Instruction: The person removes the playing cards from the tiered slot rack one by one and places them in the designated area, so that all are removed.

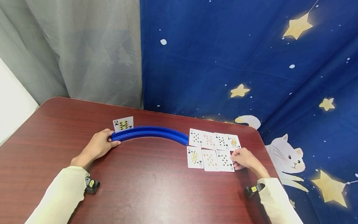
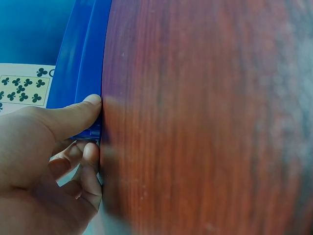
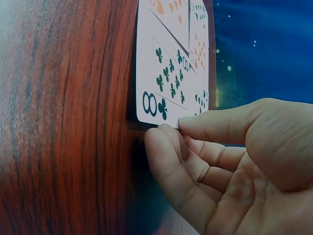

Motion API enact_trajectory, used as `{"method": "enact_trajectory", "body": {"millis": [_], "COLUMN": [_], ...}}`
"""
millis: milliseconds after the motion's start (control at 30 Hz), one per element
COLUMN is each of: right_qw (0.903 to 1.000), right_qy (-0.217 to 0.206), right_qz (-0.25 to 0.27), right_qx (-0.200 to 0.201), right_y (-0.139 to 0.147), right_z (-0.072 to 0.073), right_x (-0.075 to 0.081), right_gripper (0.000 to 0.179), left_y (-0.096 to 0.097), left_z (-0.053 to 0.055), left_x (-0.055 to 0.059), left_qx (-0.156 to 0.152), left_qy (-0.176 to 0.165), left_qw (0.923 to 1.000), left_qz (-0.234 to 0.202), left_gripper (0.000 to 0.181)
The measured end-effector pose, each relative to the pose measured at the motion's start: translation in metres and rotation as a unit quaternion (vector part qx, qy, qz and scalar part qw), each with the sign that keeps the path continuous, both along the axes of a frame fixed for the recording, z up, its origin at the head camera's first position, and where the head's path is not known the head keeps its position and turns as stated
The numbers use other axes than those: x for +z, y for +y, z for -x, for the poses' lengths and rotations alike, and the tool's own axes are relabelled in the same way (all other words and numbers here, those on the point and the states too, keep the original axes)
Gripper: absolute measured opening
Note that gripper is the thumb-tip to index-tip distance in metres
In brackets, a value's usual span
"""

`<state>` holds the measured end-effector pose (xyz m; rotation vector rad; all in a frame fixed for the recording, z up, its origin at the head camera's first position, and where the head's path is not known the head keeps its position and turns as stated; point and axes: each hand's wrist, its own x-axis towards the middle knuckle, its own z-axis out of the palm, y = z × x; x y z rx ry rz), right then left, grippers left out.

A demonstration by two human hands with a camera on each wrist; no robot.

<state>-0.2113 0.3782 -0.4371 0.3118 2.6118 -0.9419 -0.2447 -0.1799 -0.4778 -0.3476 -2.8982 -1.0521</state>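
Note:
My left hand [image 1: 99, 143] grips the left end of a curved blue card holder [image 1: 151, 132], thumb on its front face in the left wrist view. A clubs card with a yellow panel [image 1: 123, 123] rises behind that end, its lower edge hidden. At the right, my right hand [image 1: 244, 158] pinches the edge of the eight of clubs [image 3: 168, 81] between thumb and fingers. That card ends a lower row, beside a hearts card [image 1: 210, 160] and a spades face card [image 1: 195, 157]. Above lies a row of several face-up playing cards [image 1: 195, 137].
Everything sits on a dark red wooden table [image 1: 145, 180]. Along its far edge hang a grey curtain [image 1: 98, 53] and a blue starry curtain [image 1: 201, 62]. The holder's right end comes close to the upper card row.

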Motion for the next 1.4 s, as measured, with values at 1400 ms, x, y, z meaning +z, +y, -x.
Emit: {"method": "enact_trajectory", "body": {"millis": [1400], "right_qw": [0.9929], "right_qy": [0.103], "right_qz": [0.043], "right_qx": [0.040], "right_y": [-0.066], "right_z": [0.015], "right_x": [0.023], "right_gripper": [0.012], "left_y": [0.001], "left_z": [-0.002], "left_x": [0.003], "left_qx": [0.000], "left_qy": [0.001], "left_qw": [1.0000], "left_qz": [0.003], "left_gripper": [0.019]}}
